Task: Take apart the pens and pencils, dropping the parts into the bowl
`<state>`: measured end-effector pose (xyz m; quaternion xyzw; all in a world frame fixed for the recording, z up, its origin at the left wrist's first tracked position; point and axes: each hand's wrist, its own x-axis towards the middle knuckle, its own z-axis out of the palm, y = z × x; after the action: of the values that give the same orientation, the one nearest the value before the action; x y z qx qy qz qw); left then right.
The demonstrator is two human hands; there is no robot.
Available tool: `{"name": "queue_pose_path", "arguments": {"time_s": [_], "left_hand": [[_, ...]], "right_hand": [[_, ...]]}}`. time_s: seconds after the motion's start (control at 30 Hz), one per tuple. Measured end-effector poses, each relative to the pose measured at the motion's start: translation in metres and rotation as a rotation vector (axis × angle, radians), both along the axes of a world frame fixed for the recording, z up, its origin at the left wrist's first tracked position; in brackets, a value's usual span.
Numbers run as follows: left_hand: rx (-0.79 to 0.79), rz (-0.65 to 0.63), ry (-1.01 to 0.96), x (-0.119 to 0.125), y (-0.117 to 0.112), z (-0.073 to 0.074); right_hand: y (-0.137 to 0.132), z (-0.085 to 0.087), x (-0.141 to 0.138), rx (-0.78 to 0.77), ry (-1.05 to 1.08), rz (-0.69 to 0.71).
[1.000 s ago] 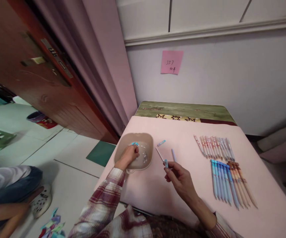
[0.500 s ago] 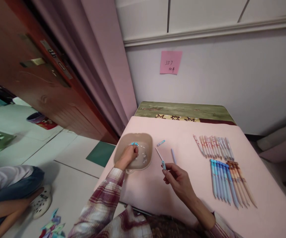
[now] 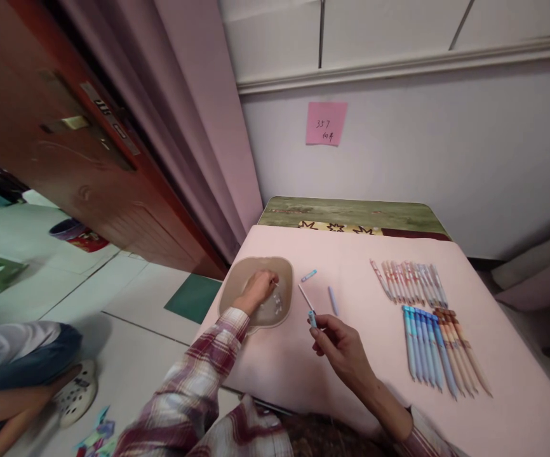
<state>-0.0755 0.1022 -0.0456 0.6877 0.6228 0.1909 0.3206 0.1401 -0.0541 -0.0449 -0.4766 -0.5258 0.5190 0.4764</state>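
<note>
My left hand (image 3: 258, 289) is inside a beige plastic basin (image 3: 231, 311), its fingers pinched together above small white pieces (image 3: 277, 306). What the fingertips hold, if anything, is too small to make out. Over the table, my right hand (image 3: 339, 343) grips a short blue pen part (image 3: 312, 319) between thumb and fingers. A thin white refill (image 3: 305, 296) extends from that part, away from me. Beyond it lies another short blue pen part (image 3: 308, 275), and to the right rests a lavender pen barrel (image 3: 333, 300).
On the right of the pink-covered table (image 3: 284, 374) are a row of pale pens (image 3: 411, 284) and a row of blue and brown pens (image 3: 427, 352). A person's bent leg (image 3: 22, 381) and scattered colourful scraps (image 3: 96, 435) are at lower left, near a wooden door (image 3: 127, 190).
My left hand has shifted right and slightly away from me within the basin, and the blue pieces seen by its fingers are no longer visible. My right hand keeps its grip, tilting the pen part slightly.
</note>
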Motion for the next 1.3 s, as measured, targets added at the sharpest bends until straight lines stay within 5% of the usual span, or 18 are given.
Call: {"name": "queue_pose_path", "arguments": {"time_s": [0.23,0.37,0.43,0.5,0.7,1.3], "left_hand": [[0.064,-0.086,-0.037,0.01,-0.004,0.01],[0.066,-0.084,-0.178,0.024,-0.03,0.037],[0.007,-0.104,-0.46,0.033,-0.049,0.054],[-0.012,-0.147,-0.542,0.041,-0.065,0.07],[0.202,-0.304,-0.2,0.053,-0.08,0.091],[0.33,-0.451,0.075,0.052,-0.097,0.103]], "right_hand": [[0.004,0.0,0.002,-0.009,0.022,-0.031],[0.011,-0.002,0.004,-0.019,0.023,-0.076],[0.015,-0.003,0.005,-0.027,0.029,-0.096],[0.018,-0.003,0.006,-0.024,0.028,-0.099],[0.018,0.003,0.006,0.05,-0.028,-0.096],[0.015,0.002,0.01,0.089,-0.026,-0.101]]}}
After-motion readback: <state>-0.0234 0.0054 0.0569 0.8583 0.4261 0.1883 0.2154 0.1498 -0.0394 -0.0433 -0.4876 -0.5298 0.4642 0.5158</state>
